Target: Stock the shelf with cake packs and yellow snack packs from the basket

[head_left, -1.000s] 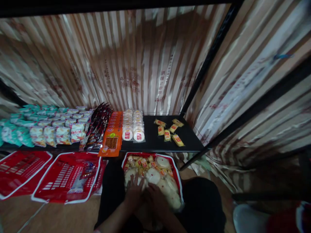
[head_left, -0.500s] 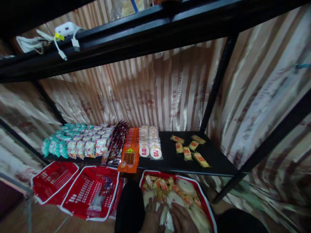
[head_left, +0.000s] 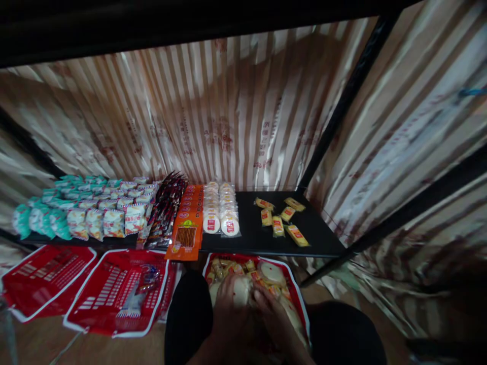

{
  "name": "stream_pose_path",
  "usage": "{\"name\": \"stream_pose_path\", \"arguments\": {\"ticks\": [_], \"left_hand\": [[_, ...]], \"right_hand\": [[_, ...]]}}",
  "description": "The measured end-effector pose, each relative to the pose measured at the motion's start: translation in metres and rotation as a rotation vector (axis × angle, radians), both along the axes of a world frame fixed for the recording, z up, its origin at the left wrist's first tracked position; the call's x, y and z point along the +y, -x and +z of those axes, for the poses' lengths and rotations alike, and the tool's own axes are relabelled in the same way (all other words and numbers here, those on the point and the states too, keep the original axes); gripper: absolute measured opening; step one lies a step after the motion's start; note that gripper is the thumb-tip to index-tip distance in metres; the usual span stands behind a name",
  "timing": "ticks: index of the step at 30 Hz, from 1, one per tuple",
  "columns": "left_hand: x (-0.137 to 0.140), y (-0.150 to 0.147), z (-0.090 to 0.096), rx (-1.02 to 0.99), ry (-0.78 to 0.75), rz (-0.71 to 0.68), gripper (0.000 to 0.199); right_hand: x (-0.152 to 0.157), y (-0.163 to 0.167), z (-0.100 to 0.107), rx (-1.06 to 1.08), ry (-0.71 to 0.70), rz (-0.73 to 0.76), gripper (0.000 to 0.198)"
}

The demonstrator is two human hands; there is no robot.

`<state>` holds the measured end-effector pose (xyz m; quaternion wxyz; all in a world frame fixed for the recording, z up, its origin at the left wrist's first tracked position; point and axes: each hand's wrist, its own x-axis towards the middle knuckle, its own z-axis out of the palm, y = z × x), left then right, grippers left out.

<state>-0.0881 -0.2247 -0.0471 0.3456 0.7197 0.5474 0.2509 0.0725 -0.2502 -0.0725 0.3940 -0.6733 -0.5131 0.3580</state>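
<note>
Between my two hands is a round white packaged snack, held over a red basket full of wrapped snacks. My left hand grips its left side, fingers curled along the edge. On the other side my right hand closes on the right edge, with its fingertips partly hidden. More round white packets and small yellow wrapped snacks lie in the basket around my hands.
A black shelf holds small yellow packets, rows of round white packets, orange bags, dark red sachets, white packets and teal packets. Two red baskets stand at left. Black posts flank the shelf.
Both hands have closed on a round white packet and lifted it slightly from the basket's contents. The camera view has tilted down and shifted right.
</note>
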Motion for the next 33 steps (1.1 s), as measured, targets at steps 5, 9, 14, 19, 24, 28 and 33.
{"name": "stream_pose_path", "arguments": {"ticks": [5,9,14,19,24,28,33], "left_hand": [[0.002,0.0,0.033,-0.196,0.084,0.013,0.07],[-0.001,0.009,0.039,-0.458,0.161,0.066,0.071],[0.003,0.015,0.044,-1.055,0.575,0.076,0.058],[0.008,0.016,0.055,-1.449,0.975,0.123,0.044],[0.003,0.021,0.066,-1.398,1.102,0.155,0.04],[-0.005,0.02,0.067,-1.089,1.128,0.088,0.042],[-0.011,0.027,0.066,-0.85,1.017,0.078,0.053]], "right_hand": [[0.006,0.014,0.011,0.158,-0.005,0.019,0.063],[0.007,0.031,0.043,0.352,0.001,-0.035,0.062],[0.009,0.044,0.068,0.695,0.077,-0.026,0.052],[0.005,0.039,0.061,0.566,-0.019,-0.182,0.053],[-0.007,0.031,0.071,0.267,-0.025,-0.142,0.053],[-0.02,0.025,0.093,-0.148,-0.228,0.005,0.059],[-0.028,0.021,0.107,-0.305,-0.174,0.305,0.047]]}}
